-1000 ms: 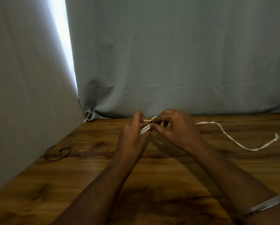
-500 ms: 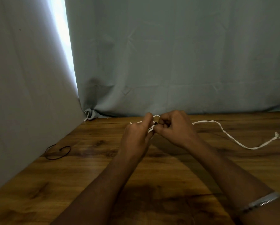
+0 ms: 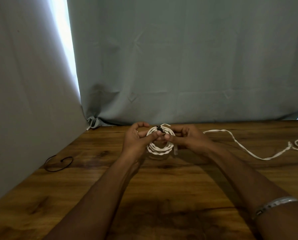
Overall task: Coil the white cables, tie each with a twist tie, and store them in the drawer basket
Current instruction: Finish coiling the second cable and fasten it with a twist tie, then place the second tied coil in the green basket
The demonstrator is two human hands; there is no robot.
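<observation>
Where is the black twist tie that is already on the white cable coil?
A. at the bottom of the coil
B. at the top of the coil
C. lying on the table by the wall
B: the black twist tie sits wrapped at the top of the white cable coil, above both thumbs.

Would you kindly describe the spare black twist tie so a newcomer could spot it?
On the wooden table, look far left, near the grey curtain. The black twist tie lies there, a thin open loop, unlike the white cables.
</observation>
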